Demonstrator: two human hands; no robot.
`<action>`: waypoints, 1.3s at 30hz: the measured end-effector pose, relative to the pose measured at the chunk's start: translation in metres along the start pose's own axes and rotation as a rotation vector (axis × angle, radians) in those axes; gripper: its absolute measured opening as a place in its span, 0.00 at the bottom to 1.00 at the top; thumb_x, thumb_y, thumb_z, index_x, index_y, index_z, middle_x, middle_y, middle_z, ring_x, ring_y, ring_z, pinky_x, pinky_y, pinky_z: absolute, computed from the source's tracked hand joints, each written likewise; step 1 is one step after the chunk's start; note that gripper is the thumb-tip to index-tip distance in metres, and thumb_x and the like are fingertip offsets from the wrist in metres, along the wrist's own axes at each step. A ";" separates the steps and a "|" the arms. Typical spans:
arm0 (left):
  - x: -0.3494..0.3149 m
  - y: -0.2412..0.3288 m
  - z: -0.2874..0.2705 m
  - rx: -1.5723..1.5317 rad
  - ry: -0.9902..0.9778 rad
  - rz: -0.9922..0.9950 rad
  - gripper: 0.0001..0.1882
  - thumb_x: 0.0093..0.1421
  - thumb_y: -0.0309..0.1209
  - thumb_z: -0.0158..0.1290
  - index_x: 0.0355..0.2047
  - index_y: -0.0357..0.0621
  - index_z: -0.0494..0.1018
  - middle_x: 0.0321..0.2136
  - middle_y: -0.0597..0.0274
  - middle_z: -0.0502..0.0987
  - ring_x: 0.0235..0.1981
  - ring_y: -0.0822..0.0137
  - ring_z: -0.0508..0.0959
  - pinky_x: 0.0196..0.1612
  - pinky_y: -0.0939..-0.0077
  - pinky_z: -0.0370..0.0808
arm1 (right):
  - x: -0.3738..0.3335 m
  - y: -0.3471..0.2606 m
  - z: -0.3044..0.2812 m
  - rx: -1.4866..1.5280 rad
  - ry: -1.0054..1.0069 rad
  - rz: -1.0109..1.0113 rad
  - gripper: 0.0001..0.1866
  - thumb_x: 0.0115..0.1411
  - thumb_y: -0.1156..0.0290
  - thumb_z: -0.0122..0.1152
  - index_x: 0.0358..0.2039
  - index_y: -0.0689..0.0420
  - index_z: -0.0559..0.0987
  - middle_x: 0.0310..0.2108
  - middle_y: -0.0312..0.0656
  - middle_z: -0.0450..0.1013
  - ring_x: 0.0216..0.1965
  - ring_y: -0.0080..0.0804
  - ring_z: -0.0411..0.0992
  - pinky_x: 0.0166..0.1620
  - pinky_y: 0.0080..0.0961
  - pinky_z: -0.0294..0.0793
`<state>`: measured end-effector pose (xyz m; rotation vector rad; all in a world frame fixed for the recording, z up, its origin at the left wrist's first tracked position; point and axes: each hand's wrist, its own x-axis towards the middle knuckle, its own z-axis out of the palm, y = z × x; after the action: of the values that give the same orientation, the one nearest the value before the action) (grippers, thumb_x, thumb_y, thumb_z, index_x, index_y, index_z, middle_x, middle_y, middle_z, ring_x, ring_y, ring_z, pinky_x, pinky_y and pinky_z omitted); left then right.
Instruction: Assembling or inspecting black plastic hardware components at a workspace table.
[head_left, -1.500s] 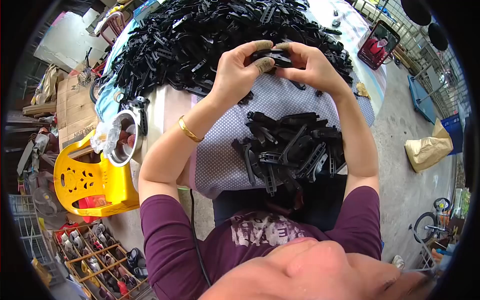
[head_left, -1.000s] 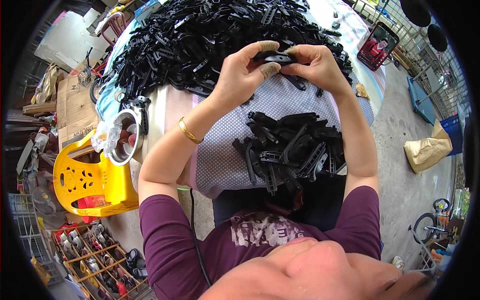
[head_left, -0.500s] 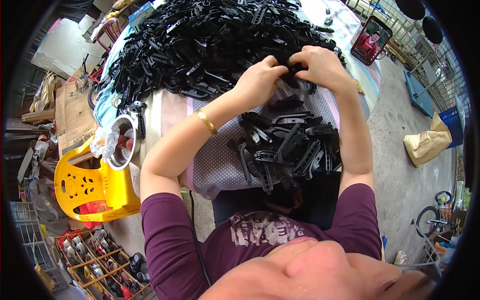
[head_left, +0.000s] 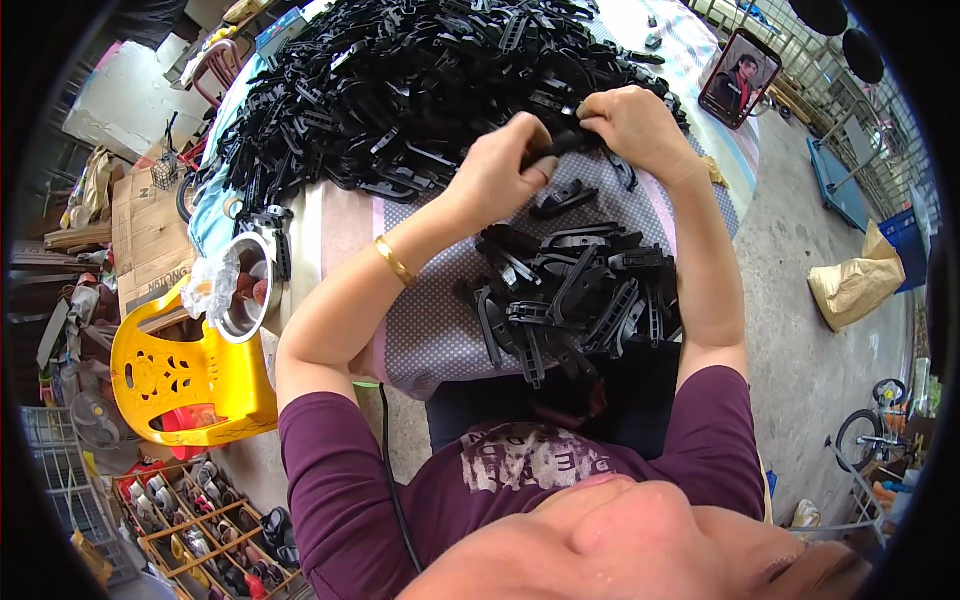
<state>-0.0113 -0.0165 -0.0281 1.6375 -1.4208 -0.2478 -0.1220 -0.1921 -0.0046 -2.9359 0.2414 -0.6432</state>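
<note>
A large heap of black plastic clip-like parts [head_left: 400, 90] covers the far side of the cloth-covered table [head_left: 430, 335]. At its near edge, my left hand [head_left: 500, 172] has curled fingers, with a blurred dark part [head_left: 566, 142] between thumb and forefinger. To its right, my right hand [head_left: 635, 128] pinches at the heap's edge; what its fingertips hold is lost against the black. Below the hands lies a single black part [head_left: 565, 198], with another one [head_left: 622, 170] under my right hand. Closer to me, a smaller pile of the same parts [head_left: 580, 285] rests between my forearms.
A phone [head_left: 740, 78] is propped at the far right of the table. To the left, a metal bowl [head_left: 262, 285] with a plastic bag stands by a yellow chair [head_left: 165, 365]. A tan sack [head_left: 855, 280] and a blue trolley [head_left: 838, 185] are on the floor at right.
My hands have drawn apart, the left one moving left and slightly nearer me. The blurred part below them now lies still on the cloth. The phone's picture has changed.
</note>
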 end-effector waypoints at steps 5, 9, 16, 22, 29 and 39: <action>0.002 0.001 -0.019 -0.277 -0.044 -0.370 0.10 0.53 0.24 0.56 0.35 0.35 0.68 0.24 0.62 0.73 0.20 0.77 0.72 0.23 0.84 0.68 | -0.005 0.002 -0.018 0.594 0.018 0.102 0.08 0.49 0.80 0.58 0.31 0.62 0.79 0.25 0.40 0.76 0.27 0.23 0.74 0.32 0.19 0.74; 0.006 -0.008 -0.027 -0.569 -0.110 -0.503 0.09 0.53 0.24 0.55 0.35 0.37 0.71 0.25 0.64 0.74 0.22 0.78 0.72 0.24 0.87 0.68 | -0.003 -0.014 -0.014 0.747 0.047 0.007 0.09 0.47 0.85 0.58 0.31 0.65 0.78 0.27 0.39 0.76 0.30 0.19 0.74 0.34 0.16 0.74; 0.005 -0.007 -0.045 -0.977 -0.125 -0.632 0.10 0.58 0.27 0.49 0.37 0.32 0.70 0.28 0.59 0.74 0.26 0.71 0.76 0.31 0.83 0.75 | 0.000 -0.041 -0.005 0.359 0.180 -0.360 0.06 0.45 0.83 0.59 0.27 0.64 0.76 0.31 0.42 0.75 0.29 0.34 0.76 0.32 0.22 0.76; 0.004 -0.004 -0.050 -0.851 -0.100 -0.671 0.16 0.60 0.32 0.50 0.44 0.31 0.70 0.31 0.56 0.76 0.29 0.69 0.78 0.31 0.85 0.78 | 0.002 -0.045 -0.004 0.346 0.254 -0.472 0.09 0.47 0.81 0.60 0.32 0.63 0.76 0.31 0.42 0.75 0.31 0.31 0.75 0.34 0.22 0.75; 0.003 0.001 -0.050 -0.811 -0.124 -0.616 0.14 0.58 0.23 0.47 0.43 0.29 0.70 0.34 0.52 0.76 0.33 0.64 0.79 0.38 0.80 0.78 | 0.001 -0.045 0.006 0.733 0.027 -0.093 0.13 0.49 0.75 0.65 0.36 0.64 0.77 0.32 0.41 0.75 0.30 0.22 0.74 0.35 0.16 0.74; 0.003 -0.004 -0.050 -0.750 -0.106 -0.529 0.16 0.58 0.29 0.51 0.44 0.30 0.71 0.35 0.52 0.77 0.35 0.64 0.79 0.39 0.78 0.78 | 0.003 -0.043 0.003 0.556 0.128 -0.257 0.11 0.47 0.82 0.61 0.34 0.64 0.78 0.34 0.42 0.75 0.33 0.29 0.75 0.37 0.19 0.75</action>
<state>0.0257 0.0050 -0.0022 1.3252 -0.7757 -1.0460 -0.1129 -0.1507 0.0003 -2.4070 -0.2693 -0.7820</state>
